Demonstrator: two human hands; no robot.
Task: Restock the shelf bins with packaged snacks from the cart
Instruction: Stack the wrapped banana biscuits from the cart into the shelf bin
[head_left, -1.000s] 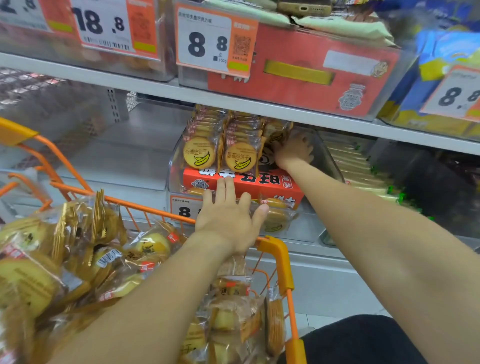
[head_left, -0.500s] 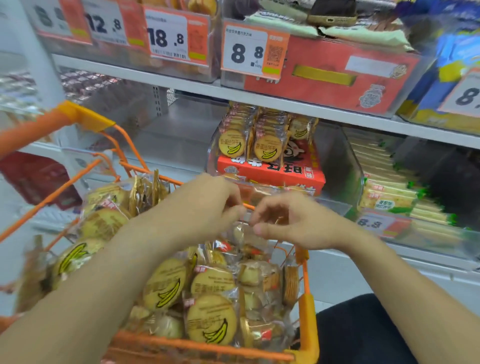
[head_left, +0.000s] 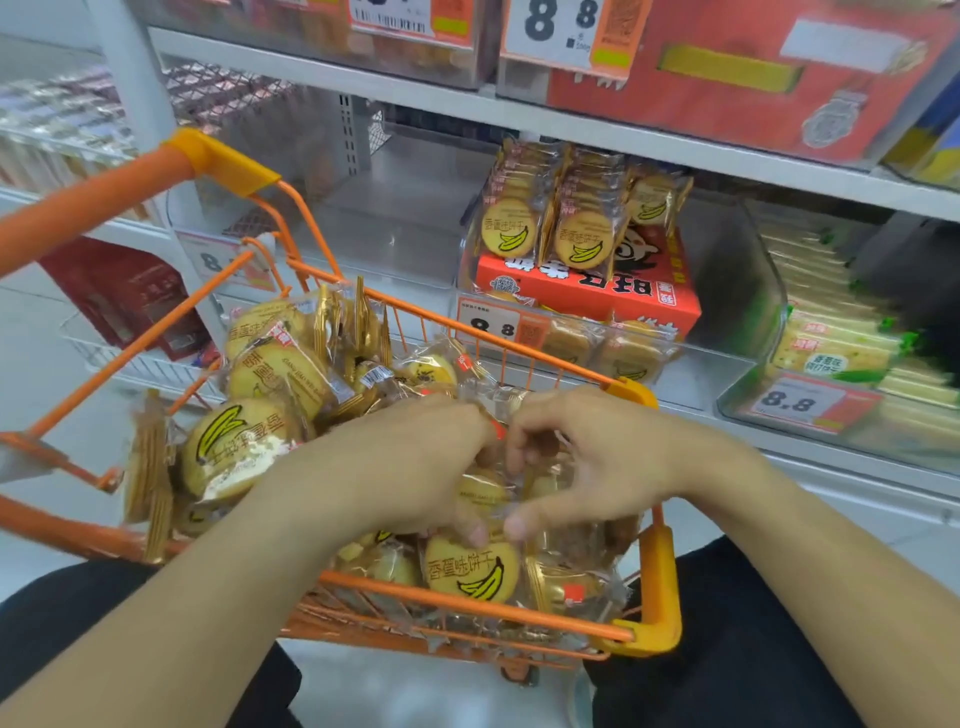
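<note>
Head view: snack packet (head_left: 485, 493) between both grips.

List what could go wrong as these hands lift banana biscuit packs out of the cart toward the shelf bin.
1. Both the left hand and the right hand gather several loose packets at once; the slick wrappers could slip and some may drop.
2. The cart is heaped, so pulling a bunch may drag neighbouring packs over the rim.
3. The biscuits already in the bin stand on edge on a red box; pushing more in could topple those rows.
</note>
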